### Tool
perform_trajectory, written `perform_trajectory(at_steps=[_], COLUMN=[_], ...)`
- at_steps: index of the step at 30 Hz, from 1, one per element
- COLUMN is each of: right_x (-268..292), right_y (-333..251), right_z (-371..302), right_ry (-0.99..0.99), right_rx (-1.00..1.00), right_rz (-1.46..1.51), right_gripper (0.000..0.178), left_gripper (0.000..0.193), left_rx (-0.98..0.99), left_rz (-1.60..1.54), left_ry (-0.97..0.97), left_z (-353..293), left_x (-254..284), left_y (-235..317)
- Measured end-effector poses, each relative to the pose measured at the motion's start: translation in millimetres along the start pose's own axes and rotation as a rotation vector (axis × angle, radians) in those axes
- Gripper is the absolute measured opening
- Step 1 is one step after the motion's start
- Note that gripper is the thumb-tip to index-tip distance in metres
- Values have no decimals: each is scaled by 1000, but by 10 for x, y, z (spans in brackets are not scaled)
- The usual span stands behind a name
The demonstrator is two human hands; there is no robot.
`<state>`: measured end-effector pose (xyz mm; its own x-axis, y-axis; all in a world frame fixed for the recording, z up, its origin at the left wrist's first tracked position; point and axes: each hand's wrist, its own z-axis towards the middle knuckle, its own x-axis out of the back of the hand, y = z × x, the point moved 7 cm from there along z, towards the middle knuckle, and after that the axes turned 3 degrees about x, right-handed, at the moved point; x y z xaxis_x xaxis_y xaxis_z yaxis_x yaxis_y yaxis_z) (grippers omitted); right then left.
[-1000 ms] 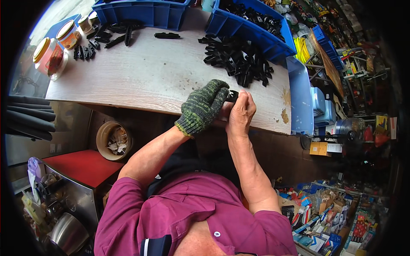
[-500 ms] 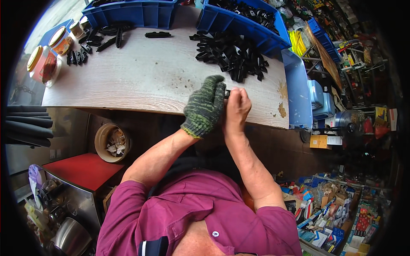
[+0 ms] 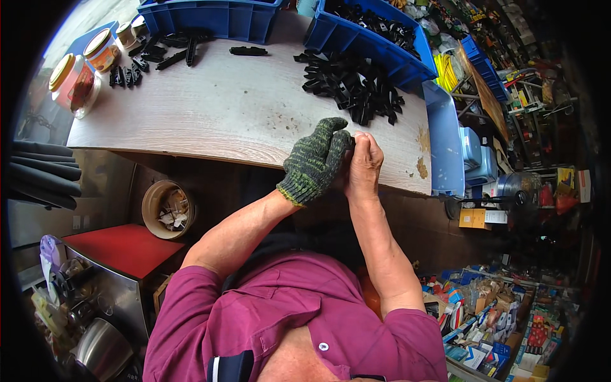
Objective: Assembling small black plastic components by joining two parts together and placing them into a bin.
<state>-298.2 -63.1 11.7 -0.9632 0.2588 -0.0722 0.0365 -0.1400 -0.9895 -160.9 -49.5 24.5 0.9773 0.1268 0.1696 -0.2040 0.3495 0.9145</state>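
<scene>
My left hand, in a green and black knitted glove, is closed just above the front edge of the table. Against it presses my bare right hand, its thumb and fingers pinched together. A small black plastic part is gripped between the two hands, almost wholly hidden by the fingers. Beyond them lies a heap of black plastic parts. One long black plastic piece rests alone farther back. At the far left, more black pieces lie in a loose group, with several short ones in a row.
Two blue crates, one on the left and one on the right, line the back of the table. Lidded jars stand at its left end. A pale blue bin adjoins the right edge. Below left is a waste bucket.
Both hands have shifted slightly right within the view, and the table has shifted too. The black part that showed between my fingers is now mostly covered.
</scene>
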Motion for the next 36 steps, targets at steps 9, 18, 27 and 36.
perform_trajectory(at_steps=[9,18,27,36], right_x=[1314,581,386,294], right_y=[-516,-66,11,-12], right_z=[774,802,966,969], right_ry=[663,54,-87,-148], right_rx=[-1,-245,-114,-113], right_rz=[40,-274,-675,-730], right_gripper=[36,37,34,40], left_gripper=[31,30,31,31], left_rx=[135,57,3,-68], left_rz=[-128,-58,7,43], left_ry=[-70,-60,-66,-24], left_z=[-66,-74,-68,-96], left_x=[11,-2,-29,-45], left_y=[-42,2,26,13])
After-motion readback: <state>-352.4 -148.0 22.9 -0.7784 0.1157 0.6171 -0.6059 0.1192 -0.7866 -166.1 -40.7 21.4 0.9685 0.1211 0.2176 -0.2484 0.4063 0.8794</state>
